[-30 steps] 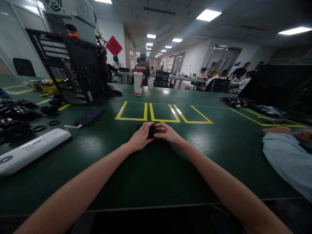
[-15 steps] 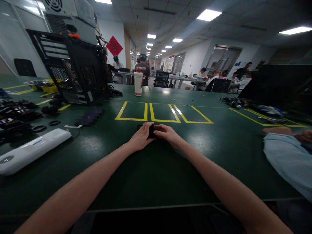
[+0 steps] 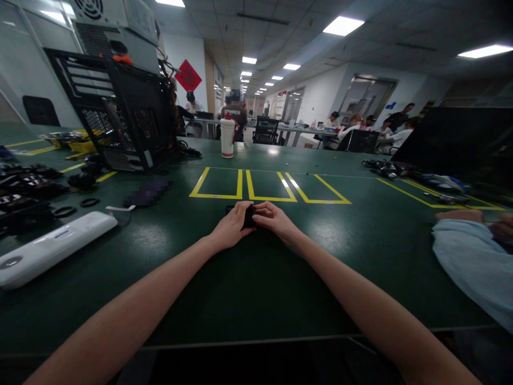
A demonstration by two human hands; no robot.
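At the table's [image 3: 248,299] middle, the left hand [image 3: 229,227] curls around a black part [image 3: 249,217]; the right hand [image 3: 277,220] pinches its right side. Tape frames [image 3: 274,199] lie just beyond, the near edge [image 3: 248,343] well apart, a white device [image 3: 60,246] well left, a sleeve [image 3: 473,256] well right.

Small black part [image 3: 249,216], mid-tabletop [image 3: 256,294]
On the head cam I see the left hand [image 3: 229,229] wrapped round it, right hand [image 3: 277,221] pinching its right side, just short of the yellow tape frames [image 3: 218,196]. White cup [image 3: 227,140] stands toward the far edge, someone's light-blue sleeve [image 3: 473,256] by the near edge, far right.
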